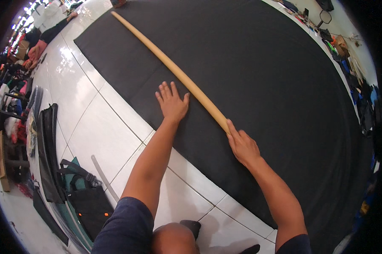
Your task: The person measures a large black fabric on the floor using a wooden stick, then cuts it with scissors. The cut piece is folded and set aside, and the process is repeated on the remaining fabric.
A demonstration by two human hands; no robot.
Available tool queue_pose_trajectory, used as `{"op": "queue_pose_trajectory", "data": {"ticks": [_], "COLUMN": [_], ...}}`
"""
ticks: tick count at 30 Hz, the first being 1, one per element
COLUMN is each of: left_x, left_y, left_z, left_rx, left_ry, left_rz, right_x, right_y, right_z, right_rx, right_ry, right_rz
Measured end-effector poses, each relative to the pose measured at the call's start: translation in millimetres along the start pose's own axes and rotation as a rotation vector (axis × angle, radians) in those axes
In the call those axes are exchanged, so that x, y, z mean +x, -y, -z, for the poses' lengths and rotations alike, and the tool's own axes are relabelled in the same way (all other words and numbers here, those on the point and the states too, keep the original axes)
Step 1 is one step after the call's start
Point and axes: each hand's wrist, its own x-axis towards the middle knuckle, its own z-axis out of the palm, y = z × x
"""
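Head view: left hand [173, 106] flat, fingers [167, 89] spread; right hand [244, 148] touching pole [182, 77], fingers extended.

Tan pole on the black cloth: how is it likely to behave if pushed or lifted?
The tan pole looks rounded, so a sideways push may roll it across the flat black cloth. Its nearly straight line suggests stiffness. Being long, it would likely tip if lifted only at the end near the right hand.

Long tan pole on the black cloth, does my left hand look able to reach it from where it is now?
Most likely yes: the left hand is spread beside the tan pole, thumb nearest it, with only black cloth showing between them.
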Motion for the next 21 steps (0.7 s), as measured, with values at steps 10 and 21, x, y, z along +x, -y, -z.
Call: {"op": "queue_pose_trajectory", "data": {"ticks": [10, 21], "left_x": [3, 20], "left_y": [-6, -24], "left_z": [0, 17], "left_rx": [-0.074, -0.113], "left_ry": [0.173, 0.284], "left_rz": [0.0, 0.082], "right_x": [96, 82], "right_y": [13, -209], "right_z": [15, 57], "right_rx": [-0.004, -0.255], "right_ry": [0.169, 0.045], "right_rz": [0.051, -0.276]}}
